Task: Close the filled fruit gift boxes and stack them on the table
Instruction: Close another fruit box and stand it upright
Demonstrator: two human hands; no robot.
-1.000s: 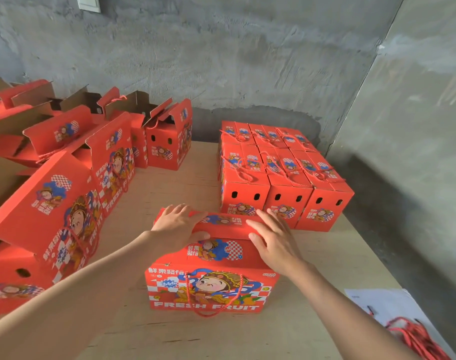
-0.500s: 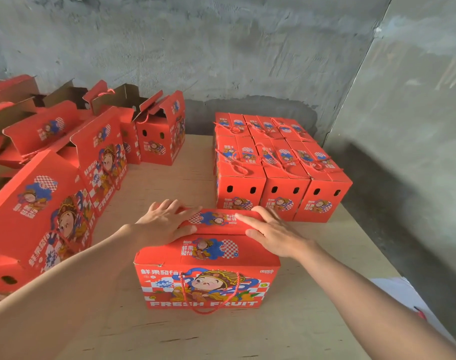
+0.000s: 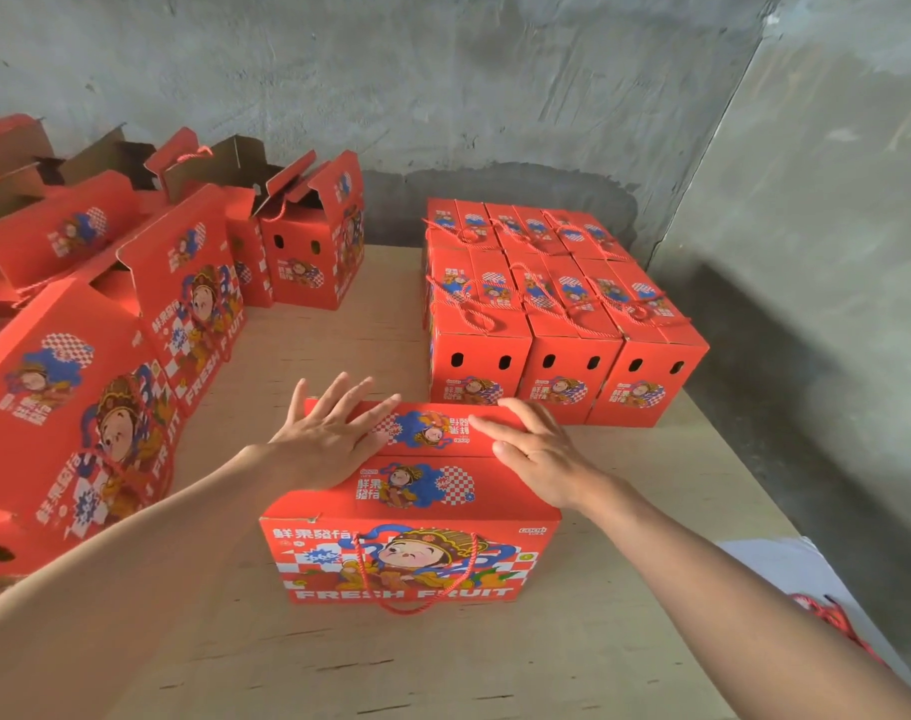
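Observation:
A red fruit gift box (image 3: 412,558) with a cartoon figure and "FRESH FRUIT" print stands on the wooden table (image 3: 443,667) in front of me, its top flaps folded down. My left hand (image 3: 329,433) lies flat on the left part of the lid with fingers spread. My right hand (image 3: 536,449) presses flat on the right part of the lid. A red rope handle hangs down the box's front. Behind it stands a block of closed red boxes (image 3: 557,324) in rows.
Several open red boxes (image 3: 110,356) with raised flaps line the left side, more (image 3: 308,252) at the back left. A white sheet (image 3: 786,569) and red cords (image 3: 827,615) lie at the right edge. Grey concrete walls enclose the back and right.
The view has tilted and shifted slightly. My left hand's fingers have spread out flatter over the lid. Both hands stay on top of the box.

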